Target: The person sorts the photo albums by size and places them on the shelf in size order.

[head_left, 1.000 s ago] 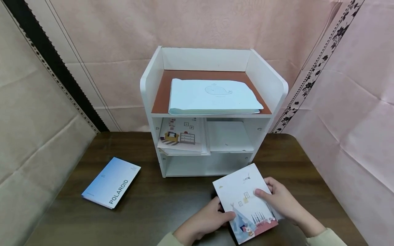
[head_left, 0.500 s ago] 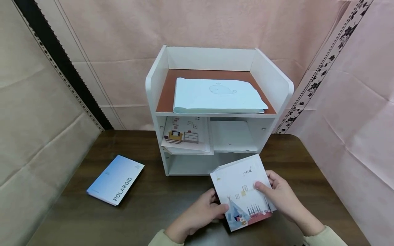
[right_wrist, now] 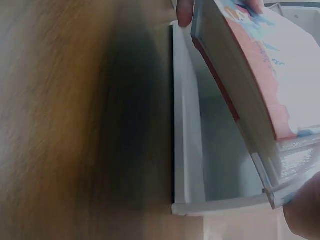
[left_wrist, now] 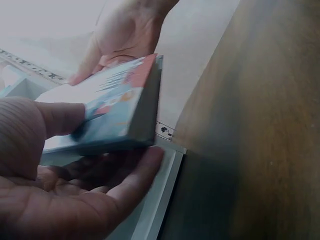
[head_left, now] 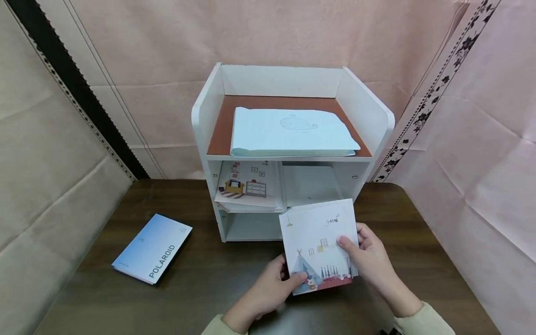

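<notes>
Both hands hold a thick white book [head_left: 319, 242] with a blue tent and a pink strip printed on its cover. My left hand [head_left: 274, 286] grips its lower left corner, thumb on the cover and fingers underneath. At the right edge my right hand [head_left: 368, 253] pinches it, thumb on top. The left wrist view shows the book [left_wrist: 120, 97] lifted above the table, in front of the shelf. In the right wrist view the thick page block of the book [right_wrist: 240, 75] faces the camera.
A white shelf unit [head_left: 201, 125] stands at the back. Blue-white paper with a whale drawing [head_left: 293, 132] lies on its top; printed booklets [head_left: 247, 186] lie on the middle shelf's left. A blue POLAROID book [head_left: 152, 249] rests on the brown table [head_left: 104, 307] at left.
Both hands have carried the white book left and toward the shelf, and it has turned more upright in view. The POLAROID book stays in place.
</notes>
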A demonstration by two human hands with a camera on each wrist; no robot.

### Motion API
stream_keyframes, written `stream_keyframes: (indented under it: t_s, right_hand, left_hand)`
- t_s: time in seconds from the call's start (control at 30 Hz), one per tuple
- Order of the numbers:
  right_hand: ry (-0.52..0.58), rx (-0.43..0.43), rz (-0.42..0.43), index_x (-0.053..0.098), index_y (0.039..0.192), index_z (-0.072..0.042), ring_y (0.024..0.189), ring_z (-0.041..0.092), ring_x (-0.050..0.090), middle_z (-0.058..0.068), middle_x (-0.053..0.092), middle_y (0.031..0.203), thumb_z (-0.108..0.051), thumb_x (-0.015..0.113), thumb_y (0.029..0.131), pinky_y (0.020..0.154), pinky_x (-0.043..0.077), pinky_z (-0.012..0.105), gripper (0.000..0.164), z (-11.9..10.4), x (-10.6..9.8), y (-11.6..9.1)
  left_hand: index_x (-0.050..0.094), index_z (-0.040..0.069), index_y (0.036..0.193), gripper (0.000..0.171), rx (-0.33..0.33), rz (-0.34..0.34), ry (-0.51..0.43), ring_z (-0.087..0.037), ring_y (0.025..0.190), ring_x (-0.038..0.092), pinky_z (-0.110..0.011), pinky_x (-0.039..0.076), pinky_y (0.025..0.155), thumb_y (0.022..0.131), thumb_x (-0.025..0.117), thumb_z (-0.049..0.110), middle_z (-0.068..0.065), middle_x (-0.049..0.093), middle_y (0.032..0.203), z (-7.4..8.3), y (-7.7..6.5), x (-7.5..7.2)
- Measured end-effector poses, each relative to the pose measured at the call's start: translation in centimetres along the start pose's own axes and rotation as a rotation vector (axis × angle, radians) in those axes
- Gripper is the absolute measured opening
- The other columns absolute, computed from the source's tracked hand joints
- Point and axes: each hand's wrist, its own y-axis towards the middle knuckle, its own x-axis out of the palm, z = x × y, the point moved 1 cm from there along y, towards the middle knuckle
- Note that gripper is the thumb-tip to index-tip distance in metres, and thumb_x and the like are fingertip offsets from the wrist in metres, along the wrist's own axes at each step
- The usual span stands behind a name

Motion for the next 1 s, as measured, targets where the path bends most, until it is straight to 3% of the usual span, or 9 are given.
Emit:
stream_keyframes:
  t_s: [0.3,0.5,0.8,1.0]
  right_hand:
    - [0.103,0.013,0.030,0.049,0.124,-0.005,0.085,0.028,0.070,0.008,0.071,0.105,-0.015,0.066,0.093,0.069,0.058,0.043,0.036,-0.5,1.2,0.2]
    - [0.159,0.006,0.011,0.047,0.127,-0.003,0.087,0.027,0.070,0.009,0.070,0.107,-0.014,0.064,0.095,0.070,0.058,0.043,0.038,-0.5,1.6,0.2]
    - [0.195,0.000,-0.023,0.046,0.129,-0.005,0.092,0.027,0.069,0.008,0.069,0.113,-0.014,0.062,0.096,0.074,0.057,0.042,0.039,-0.8,1.7,0.4]
    - [0.197,0.030,0.019,0.047,0.128,-0.006,0.090,0.028,0.069,0.011,0.069,0.112,-0.016,0.065,0.094,0.074,0.057,0.043,0.040,-0.7,1.9,0.7]
  left_hand:
    - [0.046,0.011,0.137,0.046,0.071,0.071,-0.016,-0.017,0.102,0.063,-0.028,0.053,0.082,0.095,0.064,0.020,-0.005,0.063,0.117,-0.1,-0.3,-0.1]
    - [0.046,0.011,0.136,0.048,0.075,0.136,-0.003,-0.018,0.103,0.063,-0.028,0.053,0.083,0.093,0.067,0.020,-0.006,0.062,0.117,0.2,-0.6,-0.1]
    - [0.044,0.010,0.137,0.050,0.080,0.131,0.002,-0.020,0.105,0.062,-0.028,0.053,0.084,0.093,0.067,0.017,-0.009,0.061,0.119,0.7,-0.7,-0.4]
    - [0.044,0.011,0.137,0.051,0.086,0.153,0.028,-0.018,0.104,0.062,-0.027,0.051,0.085,0.092,0.067,0.015,-0.007,0.062,0.119,0.6,-0.6,-0.3]
